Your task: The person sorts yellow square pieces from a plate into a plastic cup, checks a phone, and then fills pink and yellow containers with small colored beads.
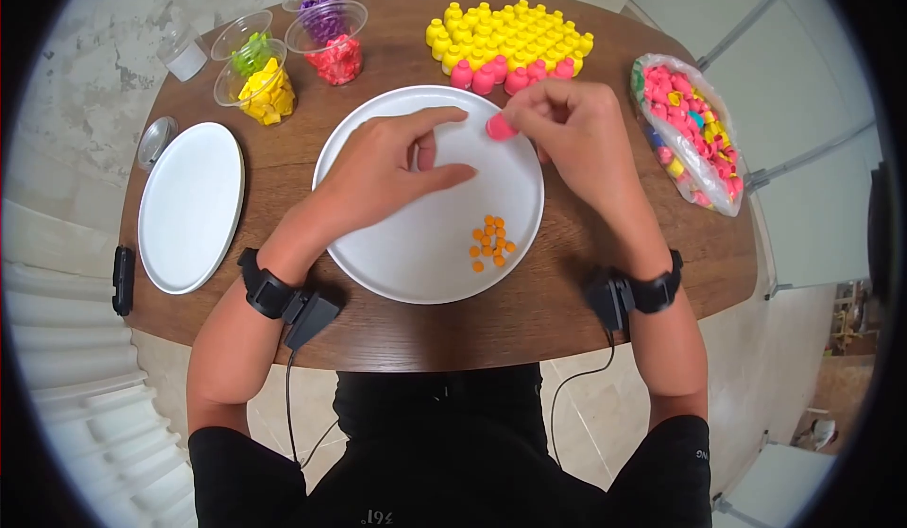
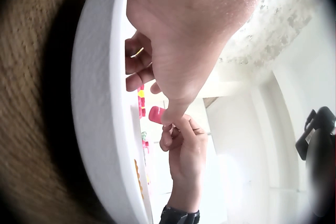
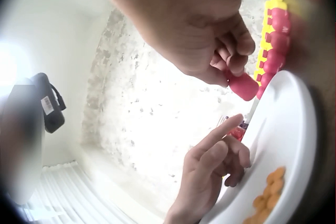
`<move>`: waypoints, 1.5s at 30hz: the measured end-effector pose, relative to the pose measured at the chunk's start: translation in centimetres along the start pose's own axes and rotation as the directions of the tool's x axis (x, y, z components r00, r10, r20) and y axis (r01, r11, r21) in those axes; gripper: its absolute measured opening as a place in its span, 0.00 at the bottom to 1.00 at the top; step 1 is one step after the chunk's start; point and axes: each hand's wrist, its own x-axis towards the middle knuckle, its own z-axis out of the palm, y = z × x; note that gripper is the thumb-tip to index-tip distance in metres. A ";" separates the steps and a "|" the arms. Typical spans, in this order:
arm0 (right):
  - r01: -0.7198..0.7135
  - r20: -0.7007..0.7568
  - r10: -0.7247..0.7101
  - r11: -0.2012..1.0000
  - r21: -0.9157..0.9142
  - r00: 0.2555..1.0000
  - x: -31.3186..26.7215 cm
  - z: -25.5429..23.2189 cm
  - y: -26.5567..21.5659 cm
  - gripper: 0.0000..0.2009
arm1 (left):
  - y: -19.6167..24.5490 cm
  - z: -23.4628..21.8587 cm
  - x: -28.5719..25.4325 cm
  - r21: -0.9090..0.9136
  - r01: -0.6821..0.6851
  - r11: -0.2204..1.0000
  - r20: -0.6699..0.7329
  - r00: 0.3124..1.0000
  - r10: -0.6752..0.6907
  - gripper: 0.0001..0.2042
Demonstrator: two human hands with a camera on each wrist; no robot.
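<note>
My right hand (image 1: 574, 136) pinches a small pink bottle (image 1: 499, 128) by its neck between thumb and fingertips, over the right side of a large white round plate (image 1: 397, 268). In the right wrist view the pink bottle's rounded body tilts downward from the fingers. My left hand (image 1: 392, 160) is over the left part of the plate, thumb and fingers spread apart and nothing between them. Several small round orange pieces (image 1: 488, 235) lie together on the plate's lower right.
Yellow bottles (image 1: 510, 35) stand packed at the back, pink bottles (image 1: 484, 79) along their front. On the right sits a plastic bag (image 1: 694, 141) of coloured pieces. Tubs of yellow pieces (image 1: 267, 93) and red pieces (image 1: 335, 60) are back left, near a second white plate (image 1: 192, 207).
</note>
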 end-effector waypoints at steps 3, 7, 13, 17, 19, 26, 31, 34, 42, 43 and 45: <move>-0.096 0.085 0.086 0.988 0.119 0.993 -1.8 1.0 -0.5 0.05 | 1.3 0.4 -0.4 0.034 -0.049 0.998 0.073 0.996 0.047 0.20; -0.143 0.181 0.114 0.976 0.162 0.977 -2.4 2.0 -0.6 0.05 | 1.1 0.6 -0.3 0.052 -0.018 0.998 0.105 0.994 0.013 0.16; -0.173 0.239 0.109 0.949 0.265 0.965 -2.4 2.2 -0.4 0.06 | 0.6 0.7 -0.1 0.085 -0.106 0.991 0.097 0.990 0.098 0.13; -0.215 0.291 0.135 0.940 0.265 0.947 -2.4 2.2 -0.2 0.06 | 0.9 0.6 -0.3 0.070 -0.058 0.996 0.123 0.991 0.049 0.12; -0.251 0.308 0.148 0.912 0.325 0.940 -2.2 1.8 -0.2 0.06 | 1.1 0.5 -0.3 0.064 -0.031 0.997 0.141 0.990 0.022 0.12; -0.271 0.310 0.143 0.865 0.423 0.940 -1.8 1.2 0.0 0.08 | 0.8 0.6 -0.1 -0.027 0.011 1.000 0.147 0.989 -0.007 0.12; -0.261 0.311 0.137 0.877 0.403 0.940 -1.8 1.5 0.3 0.08 | 0.9 0.6 -0.1 -0.014 0.040 0.999 0.157 0.987 -0.037 0.13; -0.254 0.304 0.138 0.887 0.386 0.943 -1.9 1.7 0.3 0.08 | 0.8 0.6 -0.1 0.020 0.007 1.000 0.156 0.988 -0.010 0.13; -0.276 0.360 0.153 0.906 0.320 0.920 -2.0 1.6 0.6 0.07 | 0.4 0.6 -0.2 0.080 -0.071 0.994 0.144 0.988 0.059 0.13; -0.275 0.372 0.154 0.914 0.298 0.915 -2.0 1.5 0.5 0.07 | 0.4 0.6 -0.2 0.081 -0.069 0.994 0.144 0.988 0.057 0.13; -0.275 0.384 0.156 0.920 0.278 0.910 -2.0 1.3 0.4 0.07 | 0.8 0.5 -0.3 0.086 -0.085 0.993 0.158 0.985 0.071 0.14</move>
